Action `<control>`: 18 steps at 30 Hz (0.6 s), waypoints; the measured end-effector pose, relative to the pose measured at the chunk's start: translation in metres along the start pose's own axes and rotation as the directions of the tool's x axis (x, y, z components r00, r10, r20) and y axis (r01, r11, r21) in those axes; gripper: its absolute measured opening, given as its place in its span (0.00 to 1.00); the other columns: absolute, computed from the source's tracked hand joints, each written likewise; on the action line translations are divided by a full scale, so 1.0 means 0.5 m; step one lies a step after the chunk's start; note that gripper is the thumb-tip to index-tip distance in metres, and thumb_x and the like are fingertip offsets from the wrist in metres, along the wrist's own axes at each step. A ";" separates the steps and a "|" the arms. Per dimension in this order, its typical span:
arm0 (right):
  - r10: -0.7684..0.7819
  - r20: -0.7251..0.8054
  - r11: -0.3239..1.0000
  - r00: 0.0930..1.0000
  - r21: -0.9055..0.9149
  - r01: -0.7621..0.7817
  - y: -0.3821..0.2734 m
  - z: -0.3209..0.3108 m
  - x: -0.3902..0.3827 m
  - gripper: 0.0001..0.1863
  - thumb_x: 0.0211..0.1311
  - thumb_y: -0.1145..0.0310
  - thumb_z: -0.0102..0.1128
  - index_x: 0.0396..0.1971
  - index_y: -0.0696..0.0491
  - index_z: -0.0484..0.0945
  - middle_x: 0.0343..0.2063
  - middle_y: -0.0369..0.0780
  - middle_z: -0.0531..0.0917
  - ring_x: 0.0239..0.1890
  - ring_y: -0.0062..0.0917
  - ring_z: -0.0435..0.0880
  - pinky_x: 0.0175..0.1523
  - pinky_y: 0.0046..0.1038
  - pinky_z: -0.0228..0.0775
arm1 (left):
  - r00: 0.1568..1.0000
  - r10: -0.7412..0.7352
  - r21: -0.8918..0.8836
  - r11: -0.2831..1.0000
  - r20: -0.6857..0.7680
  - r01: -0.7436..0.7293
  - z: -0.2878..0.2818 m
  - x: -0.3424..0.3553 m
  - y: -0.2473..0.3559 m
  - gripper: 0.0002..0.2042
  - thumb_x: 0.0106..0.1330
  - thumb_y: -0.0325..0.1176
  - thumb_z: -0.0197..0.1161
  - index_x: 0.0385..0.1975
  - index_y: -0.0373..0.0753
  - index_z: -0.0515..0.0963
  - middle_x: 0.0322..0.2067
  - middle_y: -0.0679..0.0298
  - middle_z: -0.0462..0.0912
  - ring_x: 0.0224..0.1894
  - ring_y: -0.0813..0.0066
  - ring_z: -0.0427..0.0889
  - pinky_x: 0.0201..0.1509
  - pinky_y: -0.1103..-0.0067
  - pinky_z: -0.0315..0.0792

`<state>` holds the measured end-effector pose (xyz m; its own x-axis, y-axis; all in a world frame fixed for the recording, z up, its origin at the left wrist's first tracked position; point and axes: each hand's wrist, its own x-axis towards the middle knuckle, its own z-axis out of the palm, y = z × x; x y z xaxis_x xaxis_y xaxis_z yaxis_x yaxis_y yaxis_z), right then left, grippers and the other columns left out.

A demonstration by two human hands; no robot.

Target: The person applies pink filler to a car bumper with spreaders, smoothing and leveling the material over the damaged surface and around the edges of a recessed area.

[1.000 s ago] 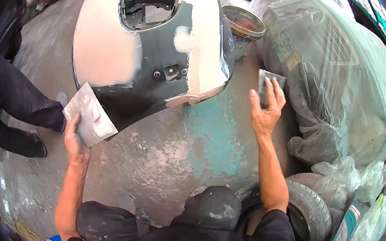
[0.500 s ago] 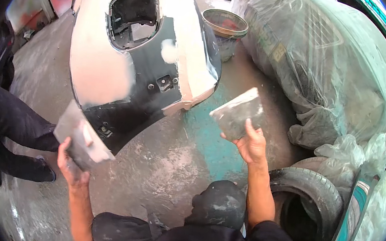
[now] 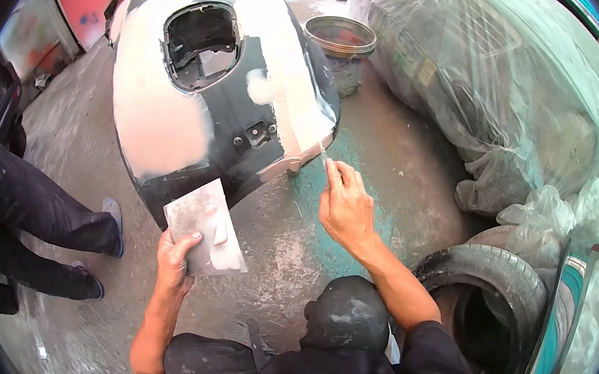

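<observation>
A dark car bumper with broad pale filler patches and a large oval opening stands ahead of me. My left hand grips a grey square plate carrying a smear of pale paste, held low in front of the bumper. My right hand holds a thin flat spreader, seen edge-on, at the filler on the bumper's right edge; whether it touches cannot be told.
A bucket sits behind the bumper, beside a plastic-draped bulky object on the right. Tyres and plastic sheeting lie lower right. Another person's legs stand at left on the stained concrete floor.
My right hand has turned the spreader edge-on and moved it left to the bumper's edge. My left hand has moved rightward with the plate.
</observation>
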<state>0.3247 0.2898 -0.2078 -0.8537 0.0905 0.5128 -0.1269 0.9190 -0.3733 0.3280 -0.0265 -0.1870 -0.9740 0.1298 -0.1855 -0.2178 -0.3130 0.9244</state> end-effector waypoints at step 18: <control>0.028 -0.203 0.998 0.979 0.060 -0.017 0.022 0.009 0.014 0.30 0.53 0.77 0.56 0.60 0.65 0.71 0.53 0.49 0.76 0.51 0.45 0.77 0.53 0.42 0.75 | 0.999 0.014 0.025 1.000 -0.042 -0.013 -0.010 0.002 0.016 0.22 0.60 0.25 0.59 0.56 0.29 0.73 0.49 0.55 0.83 0.47 0.65 0.85 0.56 0.69 0.79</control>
<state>0.3153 0.2991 -0.2118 -0.7367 0.1926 0.6482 -0.1429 0.8926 -0.4276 0.3250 -0.0337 -0.1813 -0.9787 0.0857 -0.1864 -0.2035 -0.2911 0.9348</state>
